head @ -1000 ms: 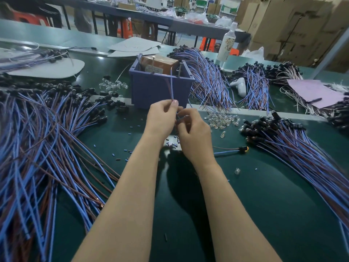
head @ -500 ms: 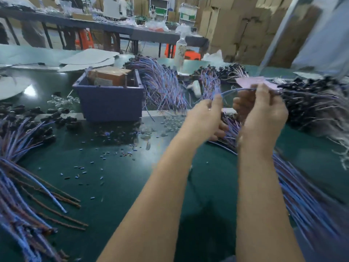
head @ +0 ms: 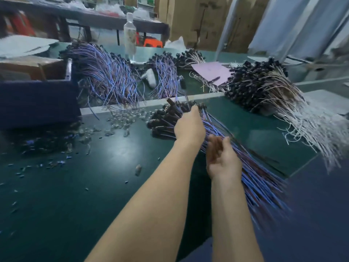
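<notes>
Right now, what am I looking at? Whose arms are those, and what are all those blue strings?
Those are a person's two bare arms. The picture comes from a camera worn on their head, looking down at their hands. The blue strings are thin wires with black plugs on the ends. The left hand reaches into the wire bundle lying on the green table. Its grip is hidden, so I cannot tell whether it holds a wire. The right hand is open next to the same bundle and holds nothing. Nearby lie small clear plastic pieces and a dark blue box, with more wire piles behind.
</notes>
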The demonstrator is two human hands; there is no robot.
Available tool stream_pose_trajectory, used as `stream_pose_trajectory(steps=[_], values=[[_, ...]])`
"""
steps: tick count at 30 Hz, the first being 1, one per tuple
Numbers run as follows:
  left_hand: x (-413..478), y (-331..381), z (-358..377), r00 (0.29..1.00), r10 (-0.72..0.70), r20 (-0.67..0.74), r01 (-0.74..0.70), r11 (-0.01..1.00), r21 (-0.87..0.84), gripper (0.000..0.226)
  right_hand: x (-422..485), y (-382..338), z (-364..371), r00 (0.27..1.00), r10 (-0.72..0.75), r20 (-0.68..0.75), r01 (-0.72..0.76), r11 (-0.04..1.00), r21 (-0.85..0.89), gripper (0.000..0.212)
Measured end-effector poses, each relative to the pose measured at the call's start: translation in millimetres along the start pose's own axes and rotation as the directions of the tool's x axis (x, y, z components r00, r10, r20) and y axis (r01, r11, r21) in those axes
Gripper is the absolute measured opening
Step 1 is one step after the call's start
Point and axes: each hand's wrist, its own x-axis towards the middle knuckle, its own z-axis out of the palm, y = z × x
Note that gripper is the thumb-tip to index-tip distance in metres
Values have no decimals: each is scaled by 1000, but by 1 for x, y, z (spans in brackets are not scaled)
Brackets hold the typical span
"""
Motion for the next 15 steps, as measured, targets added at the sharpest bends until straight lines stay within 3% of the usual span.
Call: stream_pose_trajectory(steps=[4, 8, 11, 15], values=[[3, -16, 16, 998, -34, 52, 33, 999, 24, 32, 12, 8, -1, 998, 38, 44, -39, 999, 7, 24], [1, -21, 10, 997, -71, 39, 79, 956, -283, 34, 9, 12, 7, 1000, 13, -3, -12, 999, 34, 17], [-9, -27, -8, 994, -102, -24, 78, 872, -483, 12, 0, 20, 15, 1000, -14, 4, 14, 1000, 11, 17], [-27, -48, -60, 956, -192, -220, -1, 753, -658, 19, -24, 54, 38, 984, -10, 178, 38, 987, -156, 23]])
